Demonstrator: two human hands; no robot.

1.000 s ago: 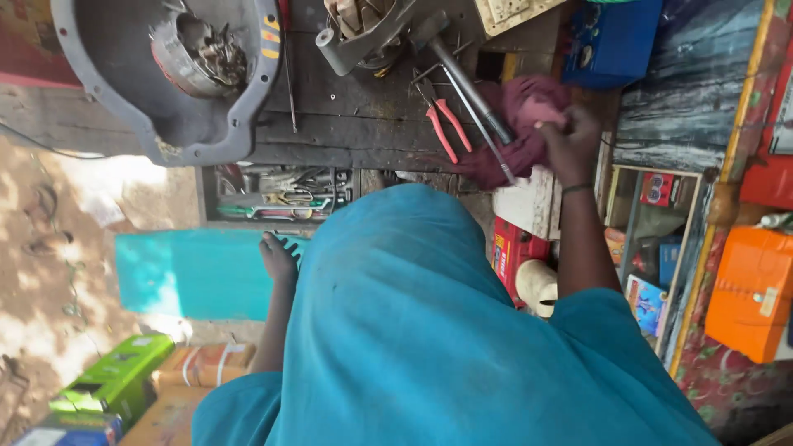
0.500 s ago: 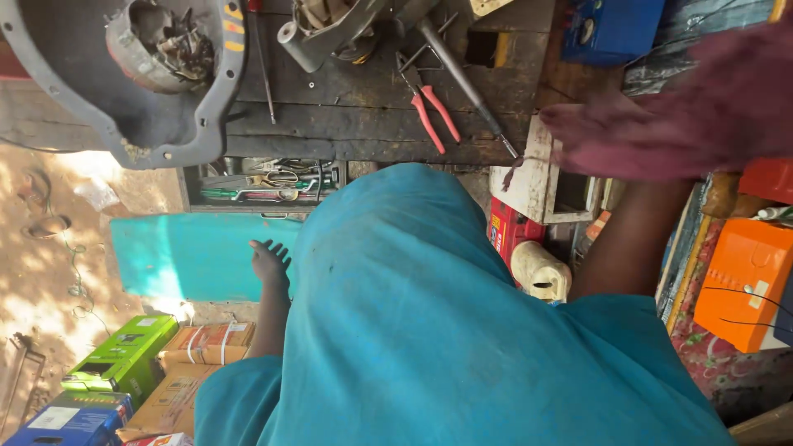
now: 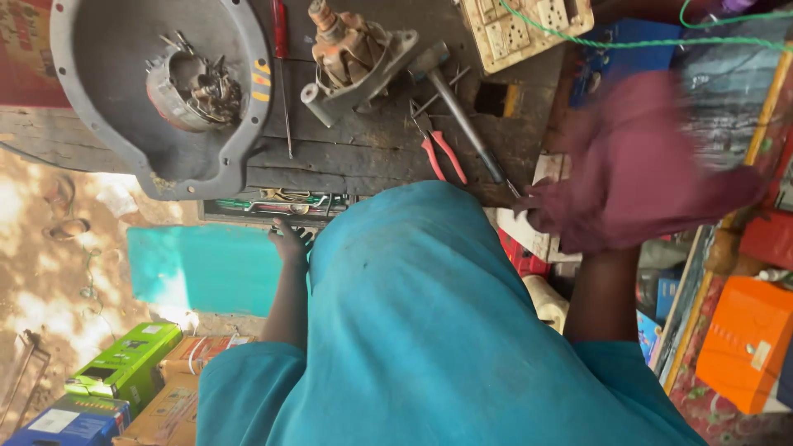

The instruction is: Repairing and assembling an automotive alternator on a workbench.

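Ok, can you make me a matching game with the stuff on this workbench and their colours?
Things:
1. pliers
2. cloth in the right hand
3. big round metal cover
4. box on the right

Colours:
a. grey
b. orange
c. red handles
d. dark purple-red

Pairs: 1-c, 2-d, 3-a, 4-b
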